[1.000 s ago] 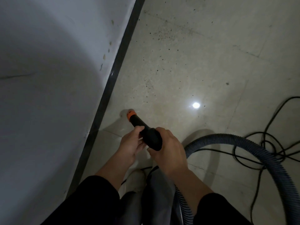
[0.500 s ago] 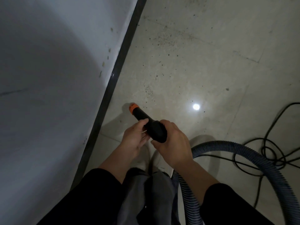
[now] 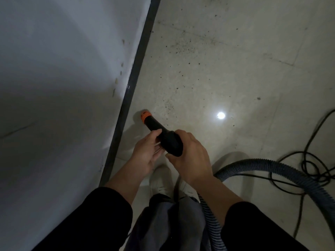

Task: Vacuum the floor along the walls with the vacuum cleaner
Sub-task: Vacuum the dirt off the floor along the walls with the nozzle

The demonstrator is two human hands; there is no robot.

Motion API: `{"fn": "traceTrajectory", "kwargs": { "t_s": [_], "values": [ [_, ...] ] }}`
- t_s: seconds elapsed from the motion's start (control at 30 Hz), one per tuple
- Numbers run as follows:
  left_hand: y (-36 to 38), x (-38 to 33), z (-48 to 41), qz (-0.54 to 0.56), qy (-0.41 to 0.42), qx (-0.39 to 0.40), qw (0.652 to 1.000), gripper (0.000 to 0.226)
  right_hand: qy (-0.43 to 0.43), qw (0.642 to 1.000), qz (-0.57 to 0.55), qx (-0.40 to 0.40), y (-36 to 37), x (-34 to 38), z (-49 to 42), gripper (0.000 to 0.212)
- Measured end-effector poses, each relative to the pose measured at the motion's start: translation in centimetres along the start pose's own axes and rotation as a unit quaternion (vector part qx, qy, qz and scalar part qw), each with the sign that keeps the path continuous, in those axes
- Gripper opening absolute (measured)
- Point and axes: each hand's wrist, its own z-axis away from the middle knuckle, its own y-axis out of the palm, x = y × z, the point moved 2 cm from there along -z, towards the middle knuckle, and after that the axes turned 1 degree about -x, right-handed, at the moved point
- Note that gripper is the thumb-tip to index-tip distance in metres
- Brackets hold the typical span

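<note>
I hold a black vacuum nozzle [image 3: 164,135] with an orange tip [image 3: 145,115] that points down at the floor close to the dark baseboard [image 3: 134,77]. My right hand [image 3: 190,156] grips the thick rear end of the nozzle. My left hand [image 3: 146,153] holds its narrower part from the left, fingers loosely curled. A ribbed grey hose [image 3: 282,171] runs from under my right arm and arcs away to the right. Dark specks of dirt [image 3: 181,48] lie scattered on the pale floor ahead.
A white wall [image 3: 63,87] fills the left side. A tangled black power cord [image 3: 311,165] lies on the floor at the right, beside the hose. My light shoes [image 3: 161,180] stand just below the hands. A lamp's bright reflection [image 3: 221,115] shines on the floor.
The nozzle tip and both hands have crept forward along the baseboard. The view has shifted forward with them, and the dirt patch ahead now sits nearer.
</note>
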Motion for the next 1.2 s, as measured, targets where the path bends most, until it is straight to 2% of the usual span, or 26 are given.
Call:
{"fn": "traceTrajectory", "kwargs": {
  "t_s": [0.63, 1.2],
  "values": [
    [3.1, 3.2, 1.7, -0.036, -0.029, 0.017, 0.999, 0.041, 0.039, 0.999, -0.004, -0.028, -2.4, -2.4, 3.5, 0.048],
    [6.2, 5.2, 2.6, -0.064, -0.034, 0.041, 0.997, 0.027, 0.069, 0.996, -0.011, -0.064, -4.8, -4.7, 5.4, 0.046]
  ]
}}
